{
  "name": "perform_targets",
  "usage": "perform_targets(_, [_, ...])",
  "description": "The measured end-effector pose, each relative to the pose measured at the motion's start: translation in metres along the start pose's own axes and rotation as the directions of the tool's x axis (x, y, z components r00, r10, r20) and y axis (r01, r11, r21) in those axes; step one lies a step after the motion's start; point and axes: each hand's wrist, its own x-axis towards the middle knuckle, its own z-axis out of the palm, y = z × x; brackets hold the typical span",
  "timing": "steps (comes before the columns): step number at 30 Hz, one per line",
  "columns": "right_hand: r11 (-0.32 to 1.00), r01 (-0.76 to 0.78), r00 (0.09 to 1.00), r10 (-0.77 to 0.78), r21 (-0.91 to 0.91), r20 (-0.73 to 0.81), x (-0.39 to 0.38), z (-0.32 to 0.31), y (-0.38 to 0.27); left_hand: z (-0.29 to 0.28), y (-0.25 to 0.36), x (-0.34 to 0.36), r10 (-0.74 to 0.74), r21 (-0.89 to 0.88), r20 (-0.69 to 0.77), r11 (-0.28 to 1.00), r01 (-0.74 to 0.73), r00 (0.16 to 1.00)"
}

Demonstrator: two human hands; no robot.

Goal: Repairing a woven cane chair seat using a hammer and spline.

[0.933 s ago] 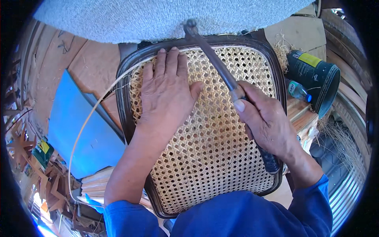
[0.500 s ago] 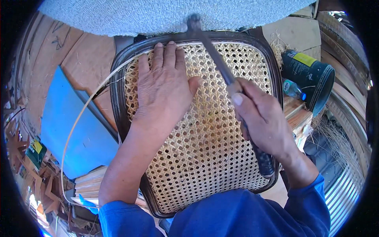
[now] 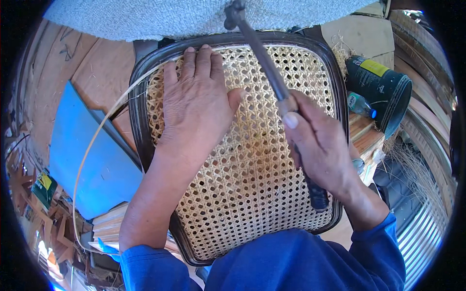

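A woven cane panel (image 3: 252, 184) fills a dark wooden chair frame (image 3: 138, 111) in front of me. My left hand (image 3: 196, 97) lies flat on the cane near the far left corner, fingers stretched toward the frame's far edge. From under those fingertips a long thin cane strip (image 3: 90, 145) leaves the groove and curves out over the left side. My right hand (image 3: 318, 145) is closed round the handle of a hammer (image 3: 264, 58), above the panel's right half. The hammer's head points away from me, raised over the far edge.
A light blue towel-like cloth (image 3: 170, 19) covers the far side. At right lie a dark green bucket (image 3: 374, 82) on its side and a small plastic bottle (image 3: 360, 105). A blue sheet (image 3: 92, 160) stands at left. Cane shavings (image 3: 412, 165) litter the right.
The frame and my left hand sit slightly farther left and away in view. The hammer's head has risen a little toward the top, and its handle end has shifted left.
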Motion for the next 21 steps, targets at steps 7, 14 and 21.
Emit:
perform_targets(7, [0.997, 0.037, 0.999, -0.034, -0.073, 0.033, -0.003, 0.003, 0.002, -0.002, 0.000, 0.000, -0.003, 0.000, 0.018, 1.000, 0.003, 1.000])
perform_targets(14, [0.996, -0.059, 0.998, 0.057, 0.069, 0.032, -0.006, 0.004, 0.023, 0.000, 0.002, 0.000, -0.005, 0.035, 0.029, 0.999, 0.004, 1.000])
perform_targets(21, [0.998, -0.055, 0.997, 0.054, 0.019, 0.046, 0.003, 0.000, 0.015, -0.003, 0.007, 0.003, -0.007, 0.084, 0.046, 0.996, 0.003, 0.999])
